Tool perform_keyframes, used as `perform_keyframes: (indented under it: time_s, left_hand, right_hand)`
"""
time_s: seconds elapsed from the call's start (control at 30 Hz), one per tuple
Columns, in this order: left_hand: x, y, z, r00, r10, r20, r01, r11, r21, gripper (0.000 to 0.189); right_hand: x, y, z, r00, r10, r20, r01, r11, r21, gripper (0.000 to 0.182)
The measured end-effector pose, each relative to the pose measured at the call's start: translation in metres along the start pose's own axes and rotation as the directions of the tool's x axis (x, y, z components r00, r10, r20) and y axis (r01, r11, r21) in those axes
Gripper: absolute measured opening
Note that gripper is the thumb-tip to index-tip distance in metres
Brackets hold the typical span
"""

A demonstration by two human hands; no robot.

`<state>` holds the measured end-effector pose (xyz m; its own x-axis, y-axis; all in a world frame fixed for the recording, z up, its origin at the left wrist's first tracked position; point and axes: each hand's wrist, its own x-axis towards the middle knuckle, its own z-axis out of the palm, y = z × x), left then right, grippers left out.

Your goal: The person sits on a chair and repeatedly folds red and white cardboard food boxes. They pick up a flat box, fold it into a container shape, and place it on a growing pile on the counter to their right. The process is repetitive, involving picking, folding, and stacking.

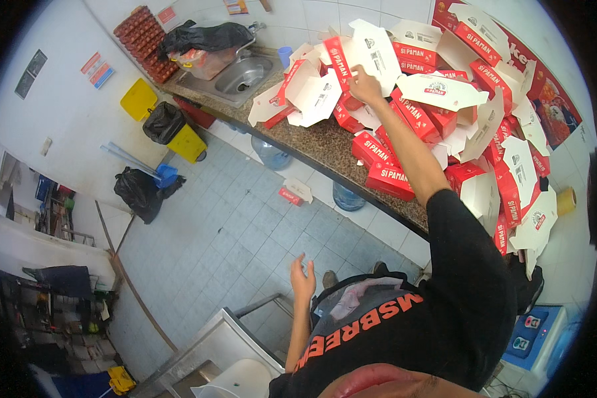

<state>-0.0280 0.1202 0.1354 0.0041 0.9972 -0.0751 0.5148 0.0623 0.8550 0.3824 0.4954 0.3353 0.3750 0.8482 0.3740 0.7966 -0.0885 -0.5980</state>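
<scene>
My right hand (365,84) reaches across the granite counter (323,139) and grips a red-and-white cardboard food box (373,52) by the lower end of its red side. That box has its white lid raised, and my fingers partly hide the edge they hold. Around it lies a heap of similar folded boxes (418,117), many with their lids up, piled loosely against the wall. An open box (308,94) sits just left of my hand. My left hand (302,276) hangs low above the tiled floor, fingers apart, holding nothing.
Beyond the heap's left end are a steel sink (244,79), a plastic tub (204,62) under black plastic and stacked egg trays (144,42). One small box (294,192) lies on the floor. Water jugs (348,196) stand below the counter. A steel table (219,343) is at my left.
</scene>
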Motion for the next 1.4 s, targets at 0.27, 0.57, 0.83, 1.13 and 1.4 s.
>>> perform_keyframes:
  time_s: [0.27,0.57,0.83,1.13,1.4]
  left_hand:
    - [-0.039,-0.053,0.027,0.982,-0.074,0.172,0.079,0.997,-0.02,0.042]
    - [0.075,-0.058,0.047,0.936,-0.26,0.239,0.321,0.908,-0.269,0.042]
    - [0.16,-0.043,0.092,0.892,-0.253,0.375,0.324,0.936,-0.137,0.037]
    - [0.1,-0.126,0.19,0.6,-0.305,0.74,0.089,0.944,0.317,0.035]
    - [0.05,-0.14,0.187,0.558,-0.097,0.824,-0.374,0.857,0.354,0.037]
  right_hand:
    - [-0.176,-0.018,-0.03,0.889,-0.319,0.33,0.177,0.902,0.394,0.063]
    - [-0.357,0.064,-0.199,0.419,-0.171,0.892,-0.199,0.941,0.274,0.058]
    - [-0.448,0.145,-0.377,0.871,0.47,-0.143,-0.354,0.803,0.48,0.019]
    - [-0.562,0.401,-0.522,0.61,0.506,-0.61,-0.685,0.723,-0.086,0.037]
    - [-0.514,0.544,-0.52,0.841,0.531,-0.102,-0.54,0.829,-0.145,0.063]
